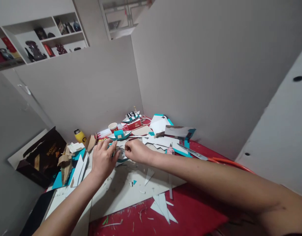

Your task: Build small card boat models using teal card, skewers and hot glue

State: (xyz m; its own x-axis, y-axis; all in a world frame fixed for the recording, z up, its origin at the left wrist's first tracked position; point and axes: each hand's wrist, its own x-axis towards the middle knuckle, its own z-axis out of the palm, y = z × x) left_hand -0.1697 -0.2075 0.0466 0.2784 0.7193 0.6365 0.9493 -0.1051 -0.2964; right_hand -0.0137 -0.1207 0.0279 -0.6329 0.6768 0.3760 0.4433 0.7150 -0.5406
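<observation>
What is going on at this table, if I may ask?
A person's left hand and right hand are working at a small white and teal piece; their exact grip is unclear. Just beyond it stands a teal and white model boat. Scissors lie to the right, and paper scraps are scattered over the pale board and red cloth.

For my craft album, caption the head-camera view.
Left hand and right hand meet over a small white-and-teal piece, with cut paper and model boats nearby.
</observation>
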